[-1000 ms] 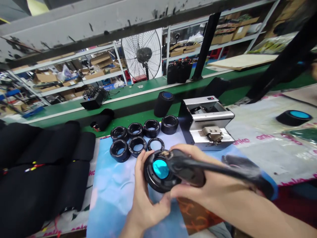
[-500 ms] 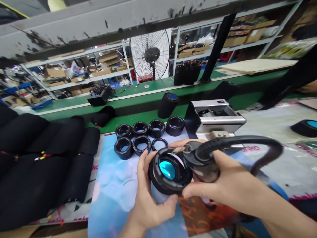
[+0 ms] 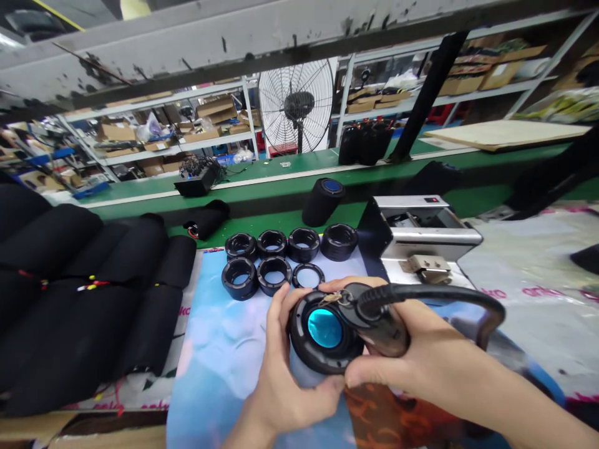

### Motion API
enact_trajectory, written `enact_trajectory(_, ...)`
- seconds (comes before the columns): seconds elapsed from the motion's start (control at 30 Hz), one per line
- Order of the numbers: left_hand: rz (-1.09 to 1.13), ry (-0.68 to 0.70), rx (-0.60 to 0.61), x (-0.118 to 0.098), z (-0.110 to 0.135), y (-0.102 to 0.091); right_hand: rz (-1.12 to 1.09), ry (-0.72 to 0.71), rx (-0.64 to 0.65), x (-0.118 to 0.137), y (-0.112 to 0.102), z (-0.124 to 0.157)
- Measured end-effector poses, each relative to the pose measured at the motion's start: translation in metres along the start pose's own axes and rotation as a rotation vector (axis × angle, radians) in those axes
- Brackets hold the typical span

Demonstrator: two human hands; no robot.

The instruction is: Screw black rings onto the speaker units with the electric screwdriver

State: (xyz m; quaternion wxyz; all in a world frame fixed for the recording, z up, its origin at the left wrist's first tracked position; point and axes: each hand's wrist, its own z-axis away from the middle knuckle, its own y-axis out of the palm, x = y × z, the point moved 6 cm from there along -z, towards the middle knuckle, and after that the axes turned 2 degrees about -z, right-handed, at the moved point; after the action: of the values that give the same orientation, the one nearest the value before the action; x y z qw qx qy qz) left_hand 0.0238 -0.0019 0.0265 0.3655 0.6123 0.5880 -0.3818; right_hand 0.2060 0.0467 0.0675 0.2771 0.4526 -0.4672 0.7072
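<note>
My left hand [image 3: 294,380] is curled round the left and near side of a round black housing [image 3: 304,346]. A shiny blue disc [image 3: 324,328] shows in the middle of the housing, framed by a black ring with small holes. My right hand [image 3: 416,352] is wrapped round a black corded hand tool [image 3: 381,327], its thick cable looping up and to the right. The tool's working end is hidden. Fingers and thumb of my right hand also rest at the housing's right edge. Just beyond stand several black rings [image 3: 239,278] in two rows, and one thinner ring [image 3: 309,274].
A metal machine [image 3: 425,234] stands at the back right. Black padded cylinders [image 3: 60,324] are piled at left. One black cylinder with a blue top [image 3: 322,201] stands behind the rings. A blue printed sheet [image 3: 210,374] covers the bench; a fan [image 3: 297,109] is beyond.
The ring in my hands has gone from tilted to lying flatter round the blue disc, which now shows fuller. The tool came down slightly with it. The view shifted a little.
</note>
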Motion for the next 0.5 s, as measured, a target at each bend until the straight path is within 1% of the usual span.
enact_trajectory(0.2,0.001,-0.026,0.005,0.001,0.0,-0.002,0.154,-0.064,0.103,0.012,0.002,0.002)
enact_trajectory(0.33,-0.008,-0.033,0.02,0.001,0.0,-0.003,0.17,-0.04,0.174,0.02,-0.001,-0.001)
enact_trajectory(0.5,-0.02,-0.039,0.02,0.002,0.001,-0.001,0.2,-0.076,0.214,0.026,-0.006,-0.008)
